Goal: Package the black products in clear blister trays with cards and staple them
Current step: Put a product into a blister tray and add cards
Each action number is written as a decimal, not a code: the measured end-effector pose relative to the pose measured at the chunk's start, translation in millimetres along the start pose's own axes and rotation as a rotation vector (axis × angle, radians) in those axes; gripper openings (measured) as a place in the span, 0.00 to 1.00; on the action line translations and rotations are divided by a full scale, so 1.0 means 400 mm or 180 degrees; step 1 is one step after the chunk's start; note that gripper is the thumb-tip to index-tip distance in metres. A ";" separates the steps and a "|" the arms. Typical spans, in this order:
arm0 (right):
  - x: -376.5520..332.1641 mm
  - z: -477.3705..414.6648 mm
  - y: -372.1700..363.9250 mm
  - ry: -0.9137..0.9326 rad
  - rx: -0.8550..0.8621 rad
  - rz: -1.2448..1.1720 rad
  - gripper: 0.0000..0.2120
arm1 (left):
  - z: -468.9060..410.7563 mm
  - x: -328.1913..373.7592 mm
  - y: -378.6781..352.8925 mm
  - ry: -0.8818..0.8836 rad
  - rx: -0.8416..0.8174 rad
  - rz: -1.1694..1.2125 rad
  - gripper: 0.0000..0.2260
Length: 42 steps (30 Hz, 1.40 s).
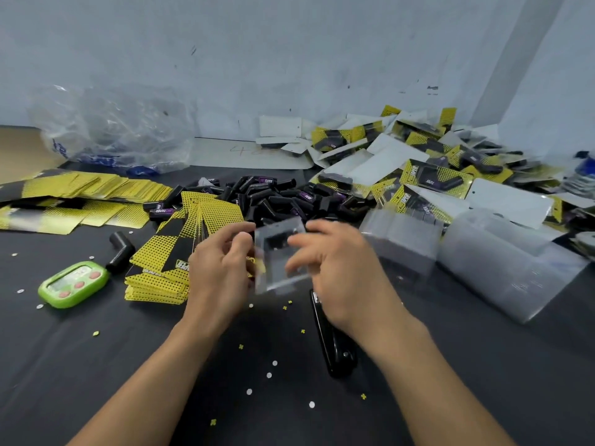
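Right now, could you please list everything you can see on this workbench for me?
blister tray: one, clear, held at centre
black products: a pile, black, table centre; one apart at left
cards: many, yellow-black, stacked and fanned left
finished packages: a heap, yellow-black, far right
empty tray stacks: two, clear, right
stapler: one, black, beneath right wrist
timer: one, green, left
plastic bag: one, clear, far left
hands: left hand, right hand, gripping the tray

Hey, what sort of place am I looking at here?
Most likely a small packing workshop. A heap of loose black products fills the middle, yellow cards are stacked on the left, finished packs pile up by the wall, and the left hand and right hand hold a clear tray.
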State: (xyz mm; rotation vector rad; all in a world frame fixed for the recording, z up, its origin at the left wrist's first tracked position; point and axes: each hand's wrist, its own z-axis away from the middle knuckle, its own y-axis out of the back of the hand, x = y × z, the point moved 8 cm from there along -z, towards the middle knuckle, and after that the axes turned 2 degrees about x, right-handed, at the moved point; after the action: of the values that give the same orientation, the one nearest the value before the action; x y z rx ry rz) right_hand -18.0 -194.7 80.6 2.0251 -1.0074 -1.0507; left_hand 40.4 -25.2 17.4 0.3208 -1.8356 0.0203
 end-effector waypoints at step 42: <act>0.091 -0.130 -0.072 -0.0742 -0.1537 -0.0527 0.08 | 0.002 -0.113 -0.061 0.0741 -0.0513 -0.0890 0.16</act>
State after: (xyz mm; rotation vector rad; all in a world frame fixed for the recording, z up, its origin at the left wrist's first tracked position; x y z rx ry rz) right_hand 50.6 -201.4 69.1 1.6331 -0.6202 -1.4829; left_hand 56.7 -39.5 -29.4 0.4397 -1.5386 -0.2722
